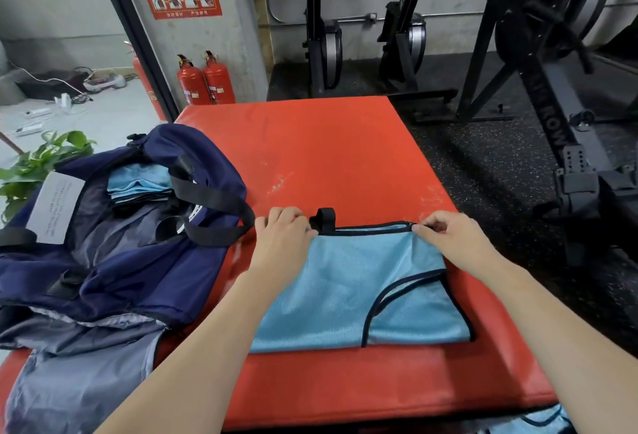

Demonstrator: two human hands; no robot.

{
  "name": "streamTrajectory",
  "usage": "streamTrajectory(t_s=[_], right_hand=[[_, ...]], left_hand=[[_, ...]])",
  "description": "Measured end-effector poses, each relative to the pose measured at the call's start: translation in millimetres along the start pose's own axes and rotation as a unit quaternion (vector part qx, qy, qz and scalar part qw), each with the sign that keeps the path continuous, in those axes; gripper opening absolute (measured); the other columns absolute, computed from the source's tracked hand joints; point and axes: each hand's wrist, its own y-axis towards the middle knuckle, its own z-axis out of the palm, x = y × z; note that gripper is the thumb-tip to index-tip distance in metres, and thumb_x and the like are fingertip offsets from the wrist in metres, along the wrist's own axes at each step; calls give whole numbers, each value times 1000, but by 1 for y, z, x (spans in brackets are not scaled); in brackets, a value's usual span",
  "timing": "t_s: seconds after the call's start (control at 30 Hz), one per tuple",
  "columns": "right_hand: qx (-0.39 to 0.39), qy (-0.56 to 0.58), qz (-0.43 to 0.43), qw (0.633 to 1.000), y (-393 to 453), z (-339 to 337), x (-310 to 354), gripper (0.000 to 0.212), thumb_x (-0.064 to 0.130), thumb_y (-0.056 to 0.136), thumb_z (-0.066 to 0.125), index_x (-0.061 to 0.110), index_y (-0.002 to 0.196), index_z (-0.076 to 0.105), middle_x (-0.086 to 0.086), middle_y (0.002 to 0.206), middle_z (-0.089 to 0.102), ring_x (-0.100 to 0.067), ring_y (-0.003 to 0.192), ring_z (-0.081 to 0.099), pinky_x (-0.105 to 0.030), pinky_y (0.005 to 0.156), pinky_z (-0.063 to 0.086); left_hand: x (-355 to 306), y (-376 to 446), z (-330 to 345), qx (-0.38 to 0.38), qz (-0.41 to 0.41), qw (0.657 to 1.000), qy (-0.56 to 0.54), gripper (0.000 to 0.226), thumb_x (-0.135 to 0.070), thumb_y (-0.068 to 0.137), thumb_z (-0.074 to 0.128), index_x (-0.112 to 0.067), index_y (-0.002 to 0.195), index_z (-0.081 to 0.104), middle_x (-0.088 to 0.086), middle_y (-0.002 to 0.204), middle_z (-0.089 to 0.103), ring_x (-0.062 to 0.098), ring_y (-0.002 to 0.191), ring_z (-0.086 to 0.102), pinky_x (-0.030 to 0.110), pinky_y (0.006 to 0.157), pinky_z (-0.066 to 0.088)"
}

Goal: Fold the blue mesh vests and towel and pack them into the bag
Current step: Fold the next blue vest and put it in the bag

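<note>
A red mat point(328, 157) fills the middle of the view, and everything in play lies on it. On its left side sits the dark blue bag point(114, 261), wide open, with a stack of folded blue cloth point(138, 185) already inside — so part of the packing looks done, though I cannot tell vests from towel in there. Near the middle of the mat lies a blue vest point(345, 288), folded over on itself, its black-edged armhole showing on the right. The left hand point(283, 230) grips the vest's far left corner beside a black loop point(324, 217), and the right hand point(445, 233) pinches the far right corner. This vest appears mid-fold and is not yet packed. More blue cloth point(542, 420) peeks out at the near right edge — probably another piece left to fold.
</note>
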Motion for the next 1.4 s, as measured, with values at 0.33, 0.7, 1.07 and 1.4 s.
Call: streamTrajectory(t_s=[0.33, 0.7, 1.07, 1.4], right_hand=[[25, -149, -147, 978, 6, 19, 17, 27, 44, 93, 62, 32, 117, 63, 13, 124, 61, -15, 124, 48, -47, 108, 35], [57, -253, -137, 956, 9, 33, 22, 31, 49, 101, 44, 36, 111, 69, 18, 120, 62, -15, 109, 51, -40, 94, 35], [179, -202, -59, 961, -31, -10, 20, 28, 48, 83, 70, 21, 75, 74, 3, 69, 72, -13, 70, 66, -29, 71, 54], [193, -158, -90, 964, -96, -25, 35, 25, 45, 78, 74, 22, 71, 70, 7, 61, 68, -5, 60, 64, -25, 60, 52]], left_hand=[[-30, -13, -15, 34, -100, 993, -49, 16, -31, 98, 50, -16, 94, 55, 2, 95, 53, 29, 82, 60, 37, 65, 46], [-34, -16, -4, 68, -113, 991, -36, 37, -52, 96, 48, -17, 108, 55, 2, 107, 53, 26, 105, 52, 40, 82, 47], [-83, 7, 14, 199, -45, 977, -55, 73, -75, 90, 37, -30, 148, 38, 8, 159, 23, 32, 146, 14, 57, 115, 14], [-94, -36, -27, 202, 52, 976, -68, 57, -60, 100, 35, -36, 151, 32, 5, 164, 18, 25, 150, 11, 49, 119, 9]])
